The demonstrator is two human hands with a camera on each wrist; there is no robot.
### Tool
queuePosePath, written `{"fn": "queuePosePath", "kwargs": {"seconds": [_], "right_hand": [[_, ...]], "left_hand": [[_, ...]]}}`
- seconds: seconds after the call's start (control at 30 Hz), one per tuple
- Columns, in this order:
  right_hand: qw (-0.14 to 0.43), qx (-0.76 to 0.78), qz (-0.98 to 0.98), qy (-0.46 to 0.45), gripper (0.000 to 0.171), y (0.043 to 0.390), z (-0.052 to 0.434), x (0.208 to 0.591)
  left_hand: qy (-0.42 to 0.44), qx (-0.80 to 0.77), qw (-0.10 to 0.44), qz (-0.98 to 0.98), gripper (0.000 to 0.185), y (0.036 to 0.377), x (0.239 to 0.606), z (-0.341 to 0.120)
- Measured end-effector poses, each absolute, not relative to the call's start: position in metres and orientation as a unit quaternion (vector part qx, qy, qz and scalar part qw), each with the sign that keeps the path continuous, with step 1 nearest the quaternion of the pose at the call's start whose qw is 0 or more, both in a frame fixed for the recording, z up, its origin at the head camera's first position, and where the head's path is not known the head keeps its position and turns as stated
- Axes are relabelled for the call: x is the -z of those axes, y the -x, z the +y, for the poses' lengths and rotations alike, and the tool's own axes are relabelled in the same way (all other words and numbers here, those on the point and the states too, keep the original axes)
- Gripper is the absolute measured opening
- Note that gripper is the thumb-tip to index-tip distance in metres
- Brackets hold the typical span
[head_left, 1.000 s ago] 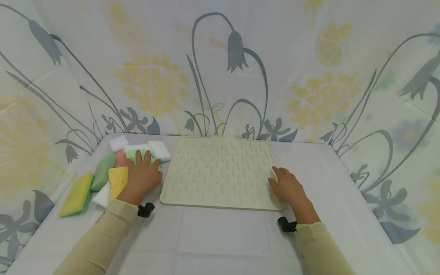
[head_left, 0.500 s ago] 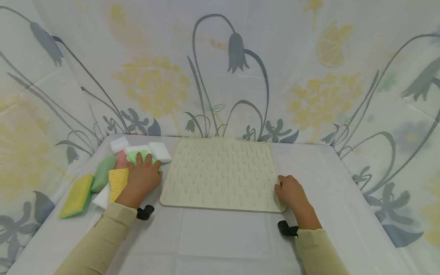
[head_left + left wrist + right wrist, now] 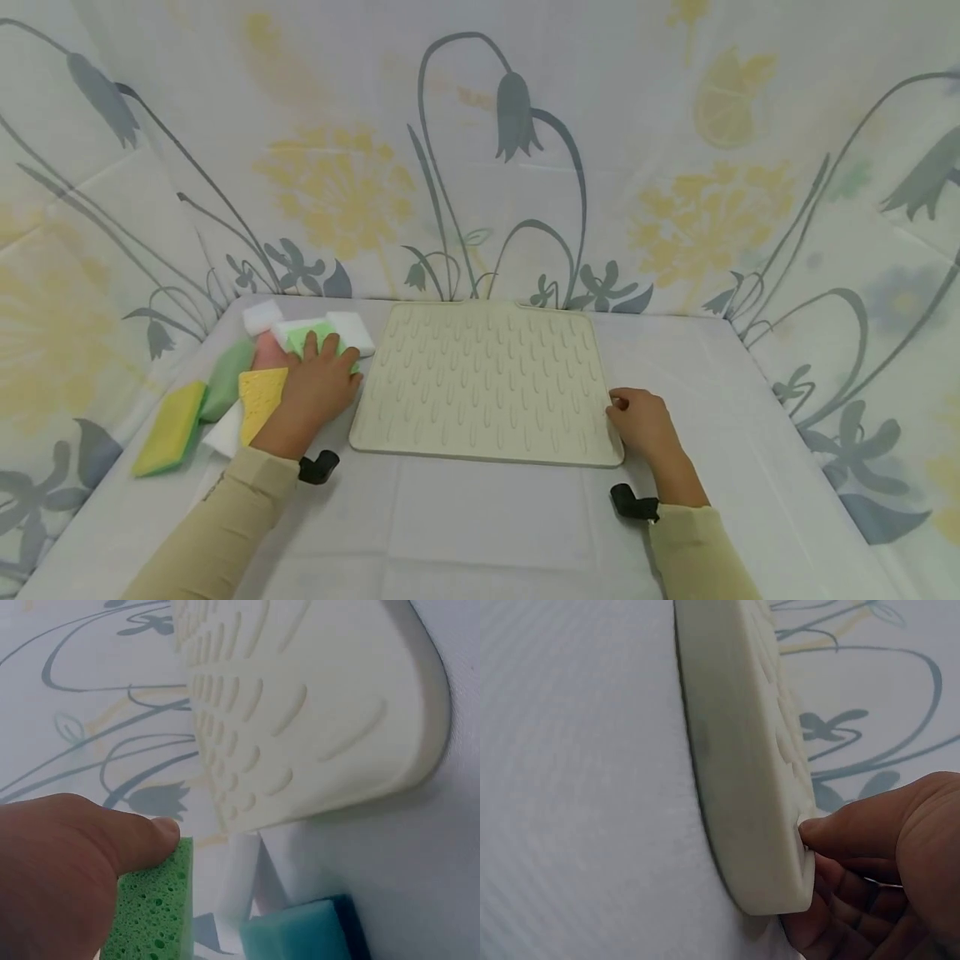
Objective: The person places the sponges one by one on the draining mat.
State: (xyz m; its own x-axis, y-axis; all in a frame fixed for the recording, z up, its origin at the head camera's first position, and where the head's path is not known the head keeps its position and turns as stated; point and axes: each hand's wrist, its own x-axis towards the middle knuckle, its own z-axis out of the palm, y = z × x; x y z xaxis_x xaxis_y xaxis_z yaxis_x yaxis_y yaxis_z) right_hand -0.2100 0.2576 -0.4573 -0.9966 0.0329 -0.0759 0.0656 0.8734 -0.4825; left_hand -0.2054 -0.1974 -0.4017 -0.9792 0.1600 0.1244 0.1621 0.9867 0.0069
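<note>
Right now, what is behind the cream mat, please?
Behind the cream mat rises a white floral cloth, printed in grey and yellow. The mat's far edge covers the lowest part there, so I cannot tell what is hidden.

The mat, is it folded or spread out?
Spread out: in the head view, the mat is one wide, bumpy sheet with no fold.

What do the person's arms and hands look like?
The left sleeve and right sleeve are long, beige and a bit wrinkly. The left hand and right hand have no gloves on. Each wrist has a small, bent black gadget, one on the left and one on the right.
</note>
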Motion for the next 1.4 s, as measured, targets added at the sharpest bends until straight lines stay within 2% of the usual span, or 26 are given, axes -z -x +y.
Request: {"fn": "queuePosePath", "kwargs": {"seconds": [0.57, 1.13, 1.4], "right_hand": [[0.034, 0.265, 0.963, -0.031, 0.039, 0.212, 0.257, 0.462], [0.024, 0.264, 0.964, -0.030, 0.037, 0.212, 0.258, 0.466], [0.017, 0.264, 0.964, -0.032, 0.037, 0.212, 0.261, 0.465]], "left_hand": [[0.142, 0.059, 0.109, -0.982, 0.035, 0.218, 0.410, -0.164], [0.201, 0.091, 0.109, -0.969, 0.034, 0.242, 0.418, -0.127], [0.235, 0.097, 0.133, -0.958, 0.033, 0.251, 0.416, -0.114]]}}
